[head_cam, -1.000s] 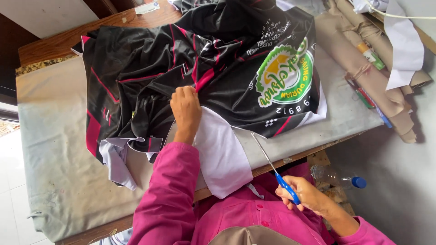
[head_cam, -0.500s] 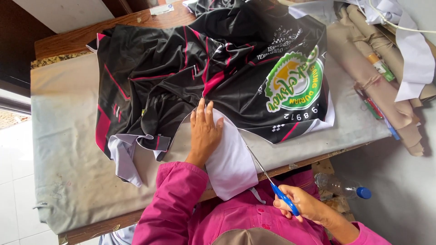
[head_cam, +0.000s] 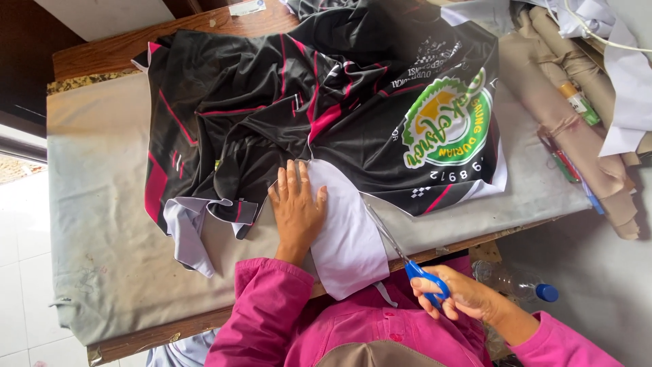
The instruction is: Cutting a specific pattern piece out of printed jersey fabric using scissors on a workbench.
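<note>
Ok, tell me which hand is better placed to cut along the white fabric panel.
Probably the right hand: it already grips the blue-handled scissors, whose blades lie at the edge of the white fabric panel. The left hand lies flat, pressing down the panel and the black jersey.

Inventory: one black jersey (head_cam: 326, 115) with pink stripes; one white fabric piece (head_cam: 346, 231); one pair of blue-handled scissors (head_cam: 407, 261); one plastic bottle (head_cam: 516, 282) with blue cap; two hands, left hand (head_cam: 297, 211) and right hand (head_cam: 451, 295); one grey-covered table (head_cam: 102, 224).
</note>
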